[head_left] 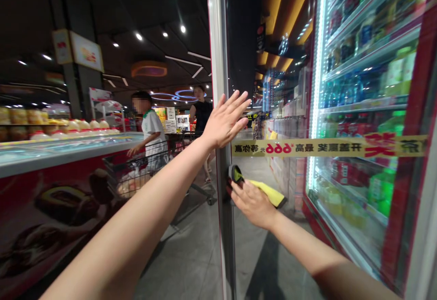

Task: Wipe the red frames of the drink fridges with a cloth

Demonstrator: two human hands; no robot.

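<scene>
A glass cooler door with a silver frame stands upright before me, seen nearly edge-on. My left hand lies against the frame and glass, fingers stretched out and holding nothing. Lower down, my right hand presses a yellow cloth with a dark edge at the door's frame. Its fingertips are beside a dark rounded piece with a green patch, which may be the door's handle. Part of the cloth is hidden under the right hand. A yellow strip with mirrored red and black lettering crosses the glass.
A lit cooler with shelves of bottles stands to the right. On the left is a red-sided chest freezer. A shopping cart stands behind the door, with a person in white and a person in black nearby.
</scene>
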